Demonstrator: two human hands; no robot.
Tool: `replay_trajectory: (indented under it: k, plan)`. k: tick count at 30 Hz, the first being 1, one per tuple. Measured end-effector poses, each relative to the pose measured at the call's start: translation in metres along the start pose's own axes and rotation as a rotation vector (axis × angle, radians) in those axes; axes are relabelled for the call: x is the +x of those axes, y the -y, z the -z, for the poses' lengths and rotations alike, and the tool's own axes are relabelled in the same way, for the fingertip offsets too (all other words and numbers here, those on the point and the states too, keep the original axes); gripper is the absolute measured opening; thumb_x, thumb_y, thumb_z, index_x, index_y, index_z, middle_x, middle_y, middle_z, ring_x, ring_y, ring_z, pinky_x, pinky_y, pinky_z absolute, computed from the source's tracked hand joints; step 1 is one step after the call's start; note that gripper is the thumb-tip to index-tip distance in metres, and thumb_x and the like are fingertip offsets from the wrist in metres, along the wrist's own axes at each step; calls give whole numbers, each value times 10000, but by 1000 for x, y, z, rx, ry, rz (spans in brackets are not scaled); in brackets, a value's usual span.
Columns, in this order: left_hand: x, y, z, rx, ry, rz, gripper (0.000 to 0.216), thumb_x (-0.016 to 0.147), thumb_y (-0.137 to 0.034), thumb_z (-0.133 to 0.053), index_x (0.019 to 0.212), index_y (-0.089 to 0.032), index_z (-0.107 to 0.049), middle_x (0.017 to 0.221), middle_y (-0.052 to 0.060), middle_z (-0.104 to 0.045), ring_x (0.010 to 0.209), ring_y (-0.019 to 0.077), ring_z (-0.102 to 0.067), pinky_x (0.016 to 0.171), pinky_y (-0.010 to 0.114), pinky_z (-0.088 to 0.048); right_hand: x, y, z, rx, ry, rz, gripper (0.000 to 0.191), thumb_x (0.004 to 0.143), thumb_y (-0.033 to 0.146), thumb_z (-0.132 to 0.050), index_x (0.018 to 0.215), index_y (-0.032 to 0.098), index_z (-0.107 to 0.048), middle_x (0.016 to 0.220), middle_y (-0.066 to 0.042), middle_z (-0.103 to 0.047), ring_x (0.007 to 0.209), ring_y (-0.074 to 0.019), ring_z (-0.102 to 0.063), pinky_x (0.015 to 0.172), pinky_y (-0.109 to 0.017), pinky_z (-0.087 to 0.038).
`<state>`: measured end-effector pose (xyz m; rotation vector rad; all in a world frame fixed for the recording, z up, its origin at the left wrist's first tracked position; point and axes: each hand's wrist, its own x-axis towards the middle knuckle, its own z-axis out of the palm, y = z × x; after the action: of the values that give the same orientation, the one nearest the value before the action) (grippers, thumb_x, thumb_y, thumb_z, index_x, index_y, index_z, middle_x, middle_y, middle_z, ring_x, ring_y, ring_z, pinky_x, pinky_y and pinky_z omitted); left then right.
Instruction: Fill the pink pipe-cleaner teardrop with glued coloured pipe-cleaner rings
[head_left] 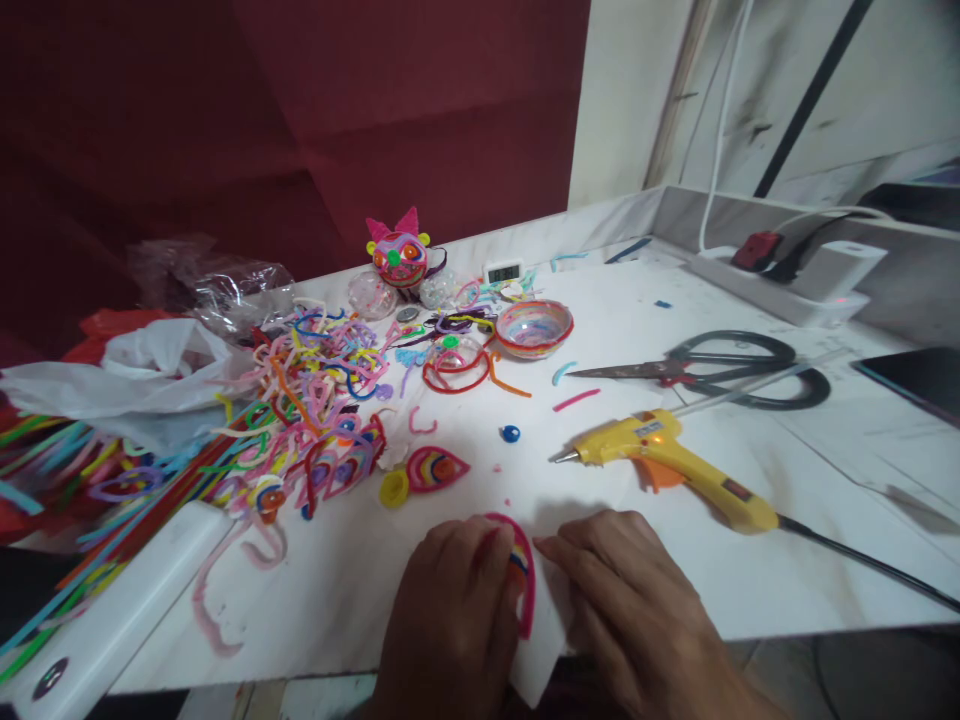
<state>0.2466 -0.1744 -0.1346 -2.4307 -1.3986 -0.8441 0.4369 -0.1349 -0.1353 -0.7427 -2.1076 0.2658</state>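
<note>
At the table's near edge my left hand (454, 610) lies over a teardrop-shaped pipe-cleaner piece (523, 580) with a pink rim and coloured rings inside, fingers curled down onto it. My right hand (626, 590) rests flat beside it, fingertips touching the piece's right edge. The piece sits on a white sheet (660, 520). A similar finished teardrop piece (437, 468) and a yellow coil (394, 488) lie just beyond my left hand.
A yellow glue gun (667, 455) lies right of centre, cord trailing right. Black-handled scissors (720, 370) lie behind it. A heap of coloured pipe cleaners (315, 400), a striped bowl (534, 328), a small cat-face figure (400, 255), plastic bags (150, 370) and a power strip (795, 285) surround.
</note>
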Motion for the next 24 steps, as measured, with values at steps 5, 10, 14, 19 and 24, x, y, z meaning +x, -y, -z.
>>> replay_trajectory:
  k: [5,10,14,19,24]
  plan:
    - [1,0,-2,37,24,-34,282,971,-132,-407,1204,-87,-559,1145,132,-656,1073,247,-559,931,406,-471,1,-1,1,24,-16,-6,276,904,47,-447,1118,127,-602,865,-65,-587,792,-189,-508,688,-340,-447]
    - [3,0,-1,104,13,-110,246,985,-135,-373,1078,-119,-600,1092,113,-677,1036,228,-578,913,399,-463,0,3,9,25,78,-32,276,910,58,-462,1139,145,-587,888,-69,-590,812,-193,-535,710,-341,-474]
    - [5,-1,-2,142,-9,-129,252,980,-124,-369,1046,-128,-612,1065,110,-682,1013,234,-585,891,406,-469,-10,1,26,-34,70,19,295,908,54,-453,1168,153,-552,954,-85,-605,904,-209,-574,785,-356,-482]
    - [6,0,1,82,42,-70,268,947,-115,-419,1155,-77,-585,1031,128,-687,943,256,-608,832,419,-520,-20,-20,56,-300,-47,-6,300,938,149,-462,1225,186,-543,1137,-113,-582,1050,-238,-569,857,-369,-476]
    - [7,20,17,-18,179,-17,362,945,-145,-431,1289,-121,-540,1107,137,-684,977,227,-655,829,352,-579,-9,-45,82,-533,-58,-114,253,989,345,-421,1141,251,-601,974,-89,-654,795,-215,-626,654,-346,-508]
